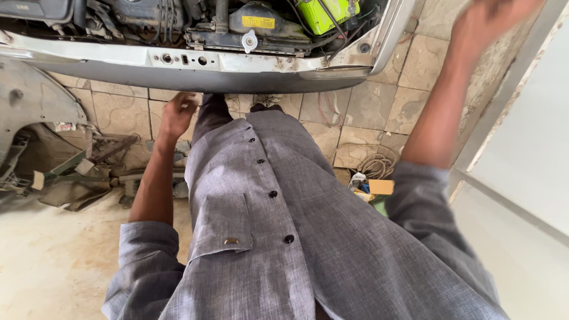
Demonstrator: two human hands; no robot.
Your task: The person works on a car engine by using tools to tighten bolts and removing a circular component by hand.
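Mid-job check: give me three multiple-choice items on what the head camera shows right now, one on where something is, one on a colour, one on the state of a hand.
1. Where is the left hand?
A. Low, just under the car's front panel
B. Inside the engine bay
C. On the coiled cable

2. What colour is the container at the top of the engine bay?
A. Red
B. Bright yellow-green
C. Black

3. What is the state of the right hand?
A. Gripping a wrench
B. Resting on the floor
C. Raised and motion-blurred, nothing visibly held

Answers: 1 A, it sits below the grey panel's edge; 2 B, its body is vivid yellow-green; 3 C, it is up near the wall, smeared.
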